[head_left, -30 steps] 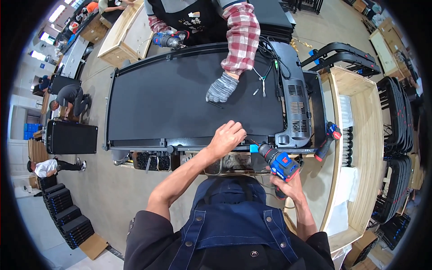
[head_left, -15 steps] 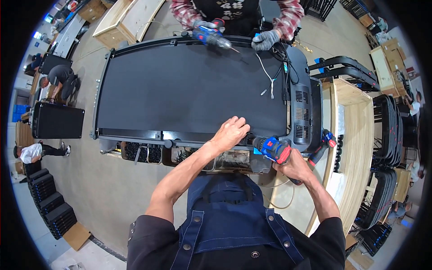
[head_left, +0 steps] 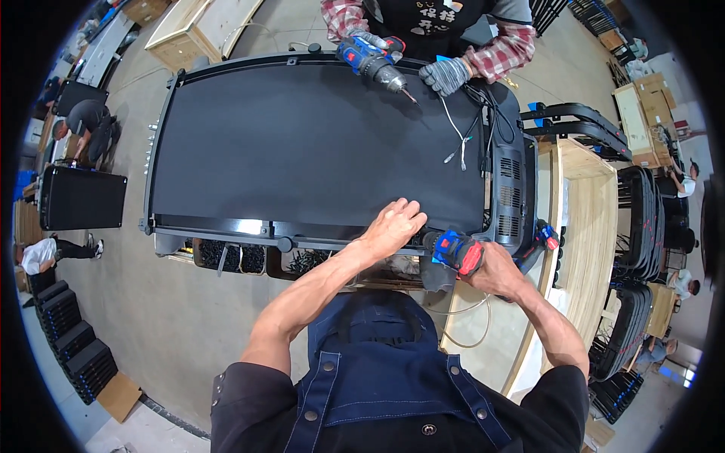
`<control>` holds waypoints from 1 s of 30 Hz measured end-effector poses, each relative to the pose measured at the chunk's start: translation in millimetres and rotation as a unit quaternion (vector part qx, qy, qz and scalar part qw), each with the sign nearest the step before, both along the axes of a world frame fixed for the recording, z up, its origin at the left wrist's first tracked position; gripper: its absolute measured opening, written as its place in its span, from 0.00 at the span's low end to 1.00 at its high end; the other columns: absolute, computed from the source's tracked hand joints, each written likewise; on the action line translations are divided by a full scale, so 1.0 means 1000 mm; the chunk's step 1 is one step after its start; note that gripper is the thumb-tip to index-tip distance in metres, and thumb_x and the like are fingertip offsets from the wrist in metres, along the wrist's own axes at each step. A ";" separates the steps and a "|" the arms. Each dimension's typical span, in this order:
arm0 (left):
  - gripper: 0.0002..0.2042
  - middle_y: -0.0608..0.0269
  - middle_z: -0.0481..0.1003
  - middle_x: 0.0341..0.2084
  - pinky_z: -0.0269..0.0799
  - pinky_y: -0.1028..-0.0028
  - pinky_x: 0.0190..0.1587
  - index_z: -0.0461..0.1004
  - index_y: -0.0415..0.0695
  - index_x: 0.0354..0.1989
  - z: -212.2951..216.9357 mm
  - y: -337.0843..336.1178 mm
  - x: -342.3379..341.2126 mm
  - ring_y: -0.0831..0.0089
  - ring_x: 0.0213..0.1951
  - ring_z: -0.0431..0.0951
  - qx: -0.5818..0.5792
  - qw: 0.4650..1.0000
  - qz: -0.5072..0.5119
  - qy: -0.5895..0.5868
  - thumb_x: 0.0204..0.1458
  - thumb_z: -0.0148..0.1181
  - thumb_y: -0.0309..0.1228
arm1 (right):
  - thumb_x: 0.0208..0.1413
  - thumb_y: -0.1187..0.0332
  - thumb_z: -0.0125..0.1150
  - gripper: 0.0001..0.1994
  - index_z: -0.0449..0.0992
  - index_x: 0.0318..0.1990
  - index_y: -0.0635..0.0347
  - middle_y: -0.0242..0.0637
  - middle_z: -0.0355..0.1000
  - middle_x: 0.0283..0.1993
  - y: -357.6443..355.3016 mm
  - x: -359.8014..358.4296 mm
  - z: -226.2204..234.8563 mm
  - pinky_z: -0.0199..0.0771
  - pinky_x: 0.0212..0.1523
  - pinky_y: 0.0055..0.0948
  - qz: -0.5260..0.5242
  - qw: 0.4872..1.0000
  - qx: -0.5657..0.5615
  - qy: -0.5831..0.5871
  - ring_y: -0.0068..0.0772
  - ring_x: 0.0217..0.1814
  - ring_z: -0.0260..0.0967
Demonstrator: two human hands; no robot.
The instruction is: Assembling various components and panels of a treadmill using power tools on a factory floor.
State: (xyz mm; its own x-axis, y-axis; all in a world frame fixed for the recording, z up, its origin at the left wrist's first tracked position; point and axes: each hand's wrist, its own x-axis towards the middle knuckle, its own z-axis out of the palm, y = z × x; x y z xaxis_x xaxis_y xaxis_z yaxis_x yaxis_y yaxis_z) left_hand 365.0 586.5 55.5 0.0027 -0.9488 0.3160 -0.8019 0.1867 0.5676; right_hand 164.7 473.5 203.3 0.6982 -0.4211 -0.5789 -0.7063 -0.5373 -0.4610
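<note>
A treadmill base with a wide black running belt (head_left: 317, 143) lies in front of me. My right hand (head_left: 495, 273) is wrapped round the grip of a blue and red cordless drill (head_left: 458, 252). The drill's front end points left, along the near side rail; its tip is hidden at the rail. My left hand (head_left: 394, 229) is closed at the belt's near edge, just left of the drill's nose. Its fingers are curled and pressed together; whatever they hold is hidden. At the right end sits the vented black motor cover (head_left: 510, 198).
Across the treadmill, a co-worker's gloved hand (head_left: 445, 76) rests near loose cables (head_left: 453, 128); the other holds a cordless drill (head_left: 375, 66). Another drill (head_left: 545, 235) lies by an open wooden crate (head_left: 589, 196) at right. Bins of dark parts (head_left: 249, 257) sit under the near rail.
The co-worker has shifted right, with the drill moving right over the belt's far edge. My hands keep nearly the same places at the near rail. The whole view has shifted slightly.
</note>
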 end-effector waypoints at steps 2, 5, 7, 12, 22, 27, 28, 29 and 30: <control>0.05 0.56 0.67 0.31 0.72 0.60 0.40 0.69 0.41 0.30 -0.001 0.000 0.000 0.57 0.38 0.72 -0.008 1.000 0.000 0.006 0.47 0.59 0.24 | 0.42 0.72 0.62 0.14 0.76 0.40 0.64 0.55 0.77 0.31 0.002 0.013 0.008 0.75 0.41 0.48 0.032 0.998 -0.040 0.032 0.61 0.39 0.75; 0.05 0.57 0.68 0.32 0.72 0.62 0.41 0.70 0.42 0.30 -0.004 0.001 0.000 0.59 0.40 0.72 0.009 1.000 -0.007 -0.004 0.46 0.59 0.25 | 0.42 0.72 0.62 0.15 0.76 0.41 0.64 0.55 0.77 0.31 -0.001 0.032 0.016 0.75 0.43 0.49 0.069 0.995 -0.048 0.059 0.60 0.41 0.75; 0.05 0.57 0.68 0.33 0.72 0.62 0.42 0.70 0.42 0.30 -0.004 0.004 0.000 0.59 0.40 0.72 0.010 1.000 -0.014 0.004 0.46 0.59 0.25 | 0.41 0.70 0.65 0.16 0.77 0.41 0.63 0.54 0.77 0.32 -0.002 0.041 0.018 0.76 0.44 0.48 0.073 0.993 -0.038 0.087 0.60 0.41 0.76; 0.05 0.58 0.68 0.33 0.71 0.63 0.42 0.70 0.42 0.31 -0.004 0.010 -0.001 0.60 0.40 0.72 -0.005 1.000 -0.008 0.013 0.46 0.59 0.25 | 0.40 0.66 0.70 0.20 0.78 0.45 0.58 0.51 0.79 0.36 0.008 0.053 0.022 0.76 0.48 0.46 0.090 0.986 -0.065 0.123 0.57 0.44 0.76; 0.08 0.51 0.73 0.39 0.79 0.59 0.39 0.73 0.41 0.40 -0.073 0.158 -0.043 0.53 0.41 0.77 0.166 0.964 0.161 0.130 0.51 0.57 0.24 | 0.38 0.69 0.67 0.21 0.78 0.45 0.60 0.53 0.78 0.37 -0.004 0.043 0.023 0.76 0.45 0.47 0.093 0.994 -0.043 0.047 0.58 0.45 0.76; 0.11 0.46 0.70 0.45 0.80 0.59 0.40 0.73 0.44 0.43 -0.230 0.205 -0.055 0.52 0.46 0.77 0.334 0.903 0.251 -0.103 0.50 0.57 0.27 | 0.36 0.69 0.66 0.24 0.78 0.47 0.58 0.53 0.78 0.35 0.011 -0.004 0.005 0.75 0.44 0.48 0.094 0.991 -0.087 -0.029 0.62 0.42 0.74; 0.12 0.46 0.71 0.44 0.80 0.60 0.41 0.73 0.44 0.44 -0.235 0.200 -0.059 0.52 0.47 0.77 0.362 0.899 0.226 -0.098 0.51 0.58 0.28 | 0.37 0.69 0.67 0.24 0.78 0.48 0.58 0.53 0.78 0.35 0.014 -0.019 0.006 0.75 0.43 0.46 0.071 0.994 -0.071 -0.043 0.62 0.42 0.74; 0.12 0.46 0.72 0.44 0.80 0.60 0.41 0.73 0.44 0.45 -0.236 0.198 -0.058 0.52 0.47 0.78 0.398 0.888 0.210 -0.093 0.51 0.58 0.29 | 0.37 0.68 0.68 0.24 0.78 0.48 0.59 0.54 0.78 0.35 0.021 -0.026 0.006 0.75 0.42 0.45 0.057 0.996 -0.045 -0.060 0.62 0.42 0.74; 0.12 0.47 0.74 0.45 0.80 0.60 0.43 0.76 0.45 0.45 -0.232 0.190 -0.057 0.53 0.48 0.79 0.431 0.875 0.204 -0.079 0.52 0.57 0.29 | 0.38 0.68 0.69 0.23 0.78 0.47 0.60 0.52 0.78 0.34 0.031 -0.030 0.015 0.76 0.42 0.43 0.028 0.997 -0.030 -0.061 0.58 0.40 0.76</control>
